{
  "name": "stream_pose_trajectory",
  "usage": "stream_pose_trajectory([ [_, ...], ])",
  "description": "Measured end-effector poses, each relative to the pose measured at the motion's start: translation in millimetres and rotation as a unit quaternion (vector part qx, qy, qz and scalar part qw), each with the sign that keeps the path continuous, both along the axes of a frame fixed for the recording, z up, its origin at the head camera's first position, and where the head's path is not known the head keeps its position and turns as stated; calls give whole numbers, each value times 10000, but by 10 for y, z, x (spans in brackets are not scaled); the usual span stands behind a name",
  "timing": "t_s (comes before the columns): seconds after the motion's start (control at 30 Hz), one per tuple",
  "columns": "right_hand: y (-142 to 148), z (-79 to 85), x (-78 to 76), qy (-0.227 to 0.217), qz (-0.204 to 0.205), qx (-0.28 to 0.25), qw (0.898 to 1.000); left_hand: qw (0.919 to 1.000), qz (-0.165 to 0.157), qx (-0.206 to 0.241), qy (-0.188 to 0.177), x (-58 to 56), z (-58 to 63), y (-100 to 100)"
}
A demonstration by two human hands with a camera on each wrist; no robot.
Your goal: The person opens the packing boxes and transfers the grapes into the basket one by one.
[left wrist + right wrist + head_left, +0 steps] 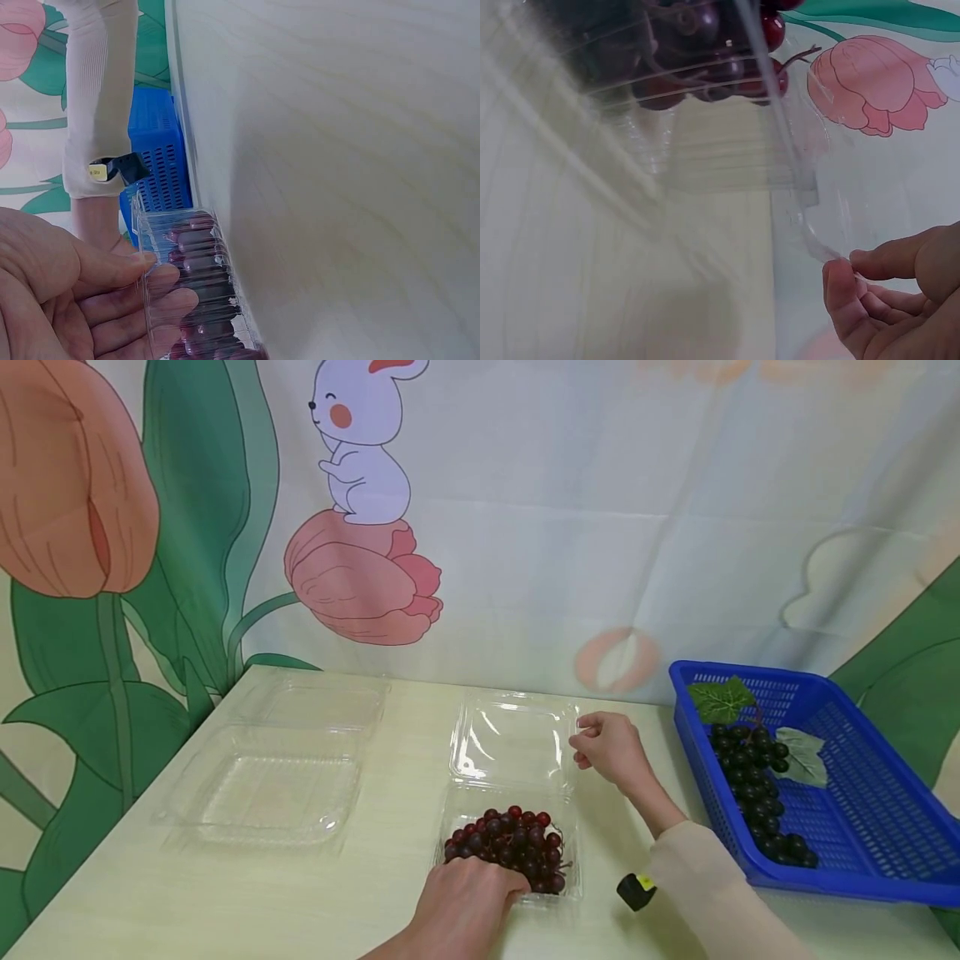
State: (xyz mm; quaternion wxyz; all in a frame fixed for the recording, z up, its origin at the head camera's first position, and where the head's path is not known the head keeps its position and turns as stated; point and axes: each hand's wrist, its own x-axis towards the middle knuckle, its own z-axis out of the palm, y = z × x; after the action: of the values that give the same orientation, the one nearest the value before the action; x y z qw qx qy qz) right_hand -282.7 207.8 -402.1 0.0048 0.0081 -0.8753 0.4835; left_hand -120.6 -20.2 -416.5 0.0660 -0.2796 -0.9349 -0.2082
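A clear plastic clamshell box point(573, 860) lies on the table with its lid point(517, 739) raised behind it. Dark red grapes point(517, 843) in a bunch fill the box's base. At the near edge, my left hand point(472, 893) holds the base; the left wrist view shows the thumb at the rim point(144, 262) and fingers point(176, 304) against the plastic, partly seen through it. My right hand point(611, 745) pinches the right edge of the lid between thumb and forefinger, plain in the right wrist view, where the lid's corner point(821, 251) meets the fingertips point(840, 274).
To the right, a blue plastic basket point(870, 827) holds a bunch of black grapes point(750, 785) with leaves. Another clear clamshell box point(277, 793) stands open at the left. Behind the pale table point(405, 877) hangs a printed curtain point(525, 543). A black wrist device point(636, 892) shows by the right sleeve.
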Motion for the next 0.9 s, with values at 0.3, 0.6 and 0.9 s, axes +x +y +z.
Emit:
stream_pose_trajectory([
  [0.3,-6,-127,10,-482,113,238,9985,9999,-45,-26,-158,-15,-3,-6],
  [0.6,-22,-227,16,-873,221,316,9954,9998,-20,-15,-204,-16,5,-9],
  [0.9,-18,-313,-4,-1066,341,368,9930,9999,-56,20,-152,-24,-8,-27],
])
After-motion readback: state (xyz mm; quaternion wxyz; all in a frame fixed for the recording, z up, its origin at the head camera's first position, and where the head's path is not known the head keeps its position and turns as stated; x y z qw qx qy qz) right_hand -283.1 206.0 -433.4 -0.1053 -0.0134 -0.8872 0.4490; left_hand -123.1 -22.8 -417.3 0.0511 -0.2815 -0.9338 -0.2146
